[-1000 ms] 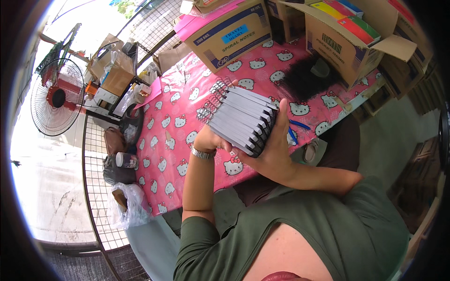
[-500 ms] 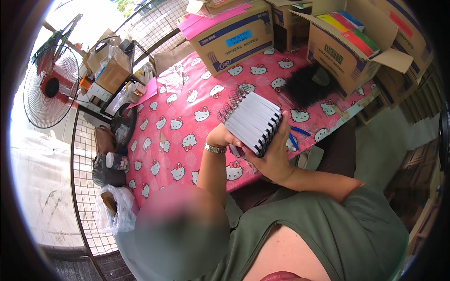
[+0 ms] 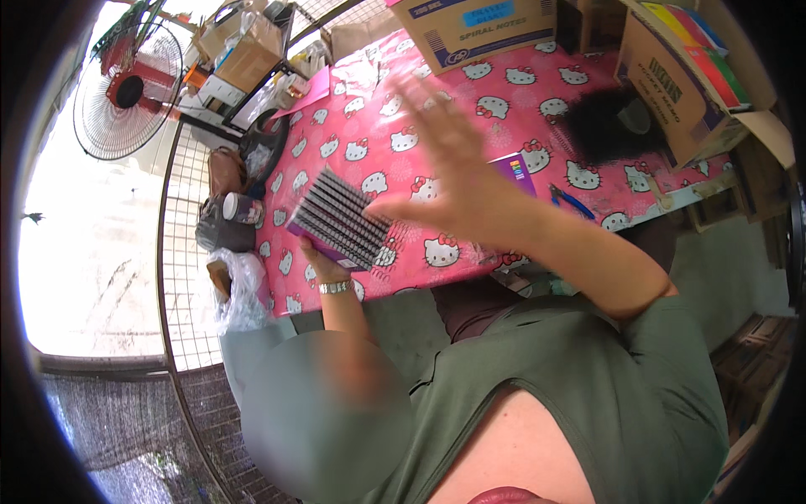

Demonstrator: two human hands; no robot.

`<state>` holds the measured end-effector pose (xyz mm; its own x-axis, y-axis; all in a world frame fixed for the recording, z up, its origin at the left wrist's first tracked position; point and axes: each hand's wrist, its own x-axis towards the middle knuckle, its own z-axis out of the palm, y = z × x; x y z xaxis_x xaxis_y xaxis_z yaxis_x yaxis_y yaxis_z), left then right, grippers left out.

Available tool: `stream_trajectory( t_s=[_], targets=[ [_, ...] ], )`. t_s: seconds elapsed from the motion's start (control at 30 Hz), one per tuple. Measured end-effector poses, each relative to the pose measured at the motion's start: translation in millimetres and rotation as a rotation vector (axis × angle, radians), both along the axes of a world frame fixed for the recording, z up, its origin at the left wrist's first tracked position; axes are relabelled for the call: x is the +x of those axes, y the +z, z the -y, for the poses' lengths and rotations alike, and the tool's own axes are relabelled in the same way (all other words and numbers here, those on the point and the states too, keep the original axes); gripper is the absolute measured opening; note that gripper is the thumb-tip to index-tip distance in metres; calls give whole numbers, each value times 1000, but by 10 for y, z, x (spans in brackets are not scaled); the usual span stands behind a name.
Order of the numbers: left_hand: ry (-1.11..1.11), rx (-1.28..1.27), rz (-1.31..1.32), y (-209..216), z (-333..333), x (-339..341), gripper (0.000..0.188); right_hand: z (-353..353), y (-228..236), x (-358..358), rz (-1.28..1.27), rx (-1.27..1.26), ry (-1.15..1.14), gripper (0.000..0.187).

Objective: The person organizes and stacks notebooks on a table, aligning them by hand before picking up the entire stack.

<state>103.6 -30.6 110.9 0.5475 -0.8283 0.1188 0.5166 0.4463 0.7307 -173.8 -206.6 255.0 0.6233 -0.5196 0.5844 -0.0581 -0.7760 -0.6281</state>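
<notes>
My left hand (image 3: 326,267), with a metal watch on its wrist, grips a stack of small spiral notebooks (image 3: 340,220) from below. The stack is tilted, its black coil bindings facing up and a purple cover showing at the lower edge. My right hand (image 3: 449,181) is raised over the table with its fingers stretched apart, slightly smeared by motion, and holds nothing. Its thumb points toward the stack. Partly hidden behind my right hand, a purple-covered notebook (image 3: 514,170) lies on the table. Blue-handled pliers (image 3: 575,203) rest to its right.
A pink patterned cloth (image 3: 323,172) covers the table. A dark pile of what look like black coils (image 3: 600,126) lies at the right. Cardboard boxes (image 3: 478,38) stand at the back, and an open carton (image 3: 676,109) holds colourful pads. A fan (image 3: 128,91) stands far left.
My left hand has carried the notebook stack to the left, and it is now turned with the coils upward. My right hand has let go of it and lifted away. The view has shifted.
</notes>
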Motion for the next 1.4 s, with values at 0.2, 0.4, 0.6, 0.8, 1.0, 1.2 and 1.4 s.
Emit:
stream_trajectory(
  t_s=[0.2, 0.4, 0.6, 0.8, 1.0, 1.2, 1.4],
  targets=[
    [140, 812, -95, -698, -846, 674, 41, 1232, -938, -833, 73, 553, -375, 90],
    [-108, 1174, -2, -815, -657, 1185, 50, 1851, -2139, -1203, -401, 484, -592, 81],
    [-206, 1314, 234, -733, -694, 1428, 57, 1871, -2433, -1374, -883, 199, -751, 67],
    [-239, 1289, 95, -574, -737, 1406, 61, 1700, -2471, -1323, -1032, -154, -722, 50],
    [-136, 1467, 236, -585, -656, 1117, 59, 1705, -2511, -1329, -966, -156, -743, 40],
    [-59, 1425, 128, -512, -747, 1085, 74, 1751, -2528, -1331, -1004, -235, -671, 32],
    [855, 842, 208, -1127, -1369, 230, 69, 1926, -2639, -1504, -583, 28, -581, 19]
  ],
)
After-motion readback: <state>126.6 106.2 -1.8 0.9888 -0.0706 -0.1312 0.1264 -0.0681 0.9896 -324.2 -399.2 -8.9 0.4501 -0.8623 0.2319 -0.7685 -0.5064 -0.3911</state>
